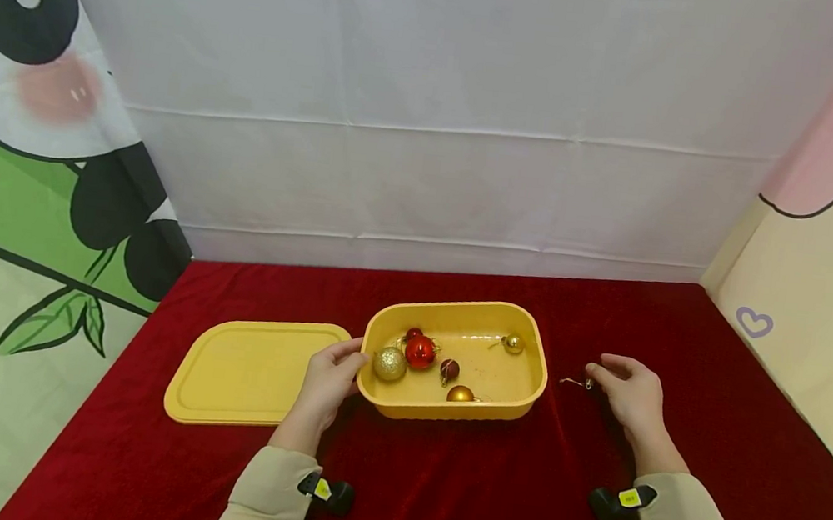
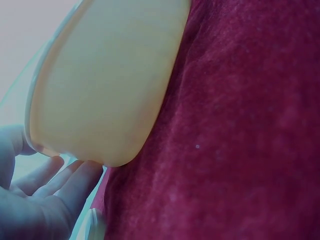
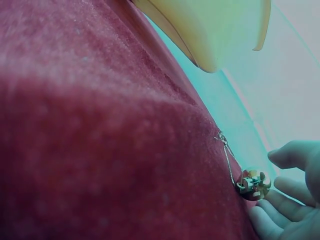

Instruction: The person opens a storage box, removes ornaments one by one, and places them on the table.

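Note:
A yellow plastic box [image 1: 537, 372] with a rolled rim stands on the red cloth, several Christmas balls inside: a glittery gold one [image 1: 389, 364], a shiny red one [image 1: 420, 352], a dark red one [image 1: 449, 369] and smaller gold ones. At its left end my left hand [image 1: 329, 381] holds the rim, fingertips [image 2: 92, 167] against the outer wall under the edge. Right of the box, a small shiny gold Christmas ball [image 3: 254, 184] with a string loop lies on the cloth. My right hand [image 1: 629, 394] is right at it, fingers beside the ball and thumb apart from it.
A flat yellow lid [image 1: 247, 373] lies on the cloth left of the box, partly behind my left hand. White fabric [image 1: 459, 130] hangs behind the table, with printed cartoon panels on both sides. Red velvet cloth [image 1: 455, 490] covers the table.

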Demonstrator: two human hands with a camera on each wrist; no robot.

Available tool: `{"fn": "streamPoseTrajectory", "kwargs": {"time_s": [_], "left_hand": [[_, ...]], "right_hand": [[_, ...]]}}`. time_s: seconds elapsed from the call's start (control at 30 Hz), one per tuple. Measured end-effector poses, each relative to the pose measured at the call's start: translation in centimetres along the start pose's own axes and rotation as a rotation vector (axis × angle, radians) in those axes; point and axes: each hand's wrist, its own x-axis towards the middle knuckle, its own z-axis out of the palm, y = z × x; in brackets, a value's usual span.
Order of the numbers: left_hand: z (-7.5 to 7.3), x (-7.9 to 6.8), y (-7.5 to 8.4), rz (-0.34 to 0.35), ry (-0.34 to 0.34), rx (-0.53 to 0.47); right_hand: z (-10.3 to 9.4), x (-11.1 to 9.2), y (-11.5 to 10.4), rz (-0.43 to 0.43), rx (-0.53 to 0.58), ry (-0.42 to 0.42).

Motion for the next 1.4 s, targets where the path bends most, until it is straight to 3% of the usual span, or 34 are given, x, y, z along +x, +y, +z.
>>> {"fn": "streamPoseTrajectory", "kwargs": {"time_s": [0.67, 1.03, 1.4], "left_hand": [[0.2, -0.1, 0.1, 0.034, -0.029, 0.003], [0.3, 0.0, 0.0, 0.045, -0.022, 0.003], [0.3, 0.2, -0.2, 0.04, -0.022, 0.02]], "right_hand": [[0.2, -0.4, -1.6, -0.058, 0.029, 0.08], [1.4, -1.6, -5.0, -0.108, 0.103, 0.06], [4.1, -3.0, -8.3, -0.149, 0.246, 0.025]]}}
